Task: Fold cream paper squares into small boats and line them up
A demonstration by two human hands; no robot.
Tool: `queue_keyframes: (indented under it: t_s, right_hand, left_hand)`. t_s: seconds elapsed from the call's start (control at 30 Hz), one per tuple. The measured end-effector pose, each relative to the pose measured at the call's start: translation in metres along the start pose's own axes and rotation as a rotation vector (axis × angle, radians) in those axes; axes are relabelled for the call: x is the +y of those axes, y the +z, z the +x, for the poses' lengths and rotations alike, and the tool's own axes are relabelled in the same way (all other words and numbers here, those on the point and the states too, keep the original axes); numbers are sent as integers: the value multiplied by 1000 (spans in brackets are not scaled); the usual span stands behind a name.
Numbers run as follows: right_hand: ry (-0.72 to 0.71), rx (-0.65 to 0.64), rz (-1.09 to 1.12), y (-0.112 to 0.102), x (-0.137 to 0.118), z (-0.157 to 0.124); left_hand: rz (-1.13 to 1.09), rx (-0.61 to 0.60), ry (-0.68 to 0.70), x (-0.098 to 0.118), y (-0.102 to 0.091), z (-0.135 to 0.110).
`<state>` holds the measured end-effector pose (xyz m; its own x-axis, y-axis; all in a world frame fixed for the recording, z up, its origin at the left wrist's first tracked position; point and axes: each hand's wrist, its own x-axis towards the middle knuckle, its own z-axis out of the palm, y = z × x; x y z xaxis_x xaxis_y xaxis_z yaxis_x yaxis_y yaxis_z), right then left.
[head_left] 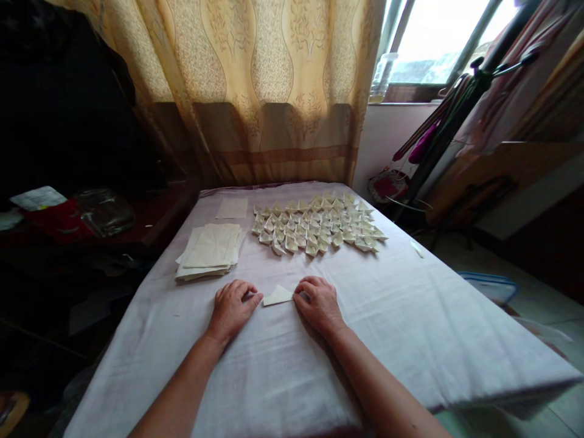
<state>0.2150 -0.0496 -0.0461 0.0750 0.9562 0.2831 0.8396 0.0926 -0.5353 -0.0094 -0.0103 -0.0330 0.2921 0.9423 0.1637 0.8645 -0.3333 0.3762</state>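
Note:
A small folded piece of paper (277, 295), cream-white with a peaked top and a flat strip along its base, lies on the cloth between both hands. My left hand (233, 307) is closed, thumb and fingertips pinched at the paper's left corner. At the opposite end, my right hand (318, 302) grips the right corner between thumb and curled fingers. Beyond the hands sit many small folded paper boats (314, 225), grouped in rows with their points up. To their left is a stack of flat paper sheets (210, 246), its edges uneven.
A single sheet (232, 208) lies behind the stack. The white tablecloth (392, 316) carries a paper scrap (417, 249) near its right edge. A dark side table with a red packet (59, 220) and clear jar (106, 213) stands left. Right are a coat stand (449, 121) and blue-rimmed container (490, 286).

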Motion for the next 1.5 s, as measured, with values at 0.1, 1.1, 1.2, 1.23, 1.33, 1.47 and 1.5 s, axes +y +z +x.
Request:
queue_keyframes:
  t_s: [0.1,1.1,1.2,1.23,1.33,1.47,1.5]
  right_hand:
    - [-5,9,-4,1,-1,-1]
    - [-31,5,25,-3,-2,-2]
    - [-40,2,32,-3,-1,-3]
    - [-45,2,34,-3,0,-3]
    - [-54,-4,31,-3,0,-3]
    - [-52,-11,25,-4,-1,-4]
    - [-52,-11,25,-4,-1,-4]
  left_hand:
    - [-31,36,70,3,5,-4]
    - [-73,33,244,11,5,-10]
    - [-77,31,241,11,5,-10]
    - [-78,28,241,11,5,-10]
    - [-83,15,238,11,5,-10]
    - [-83,5,233,11,5,-9]
    - [-83,5,233,11,5,-9]
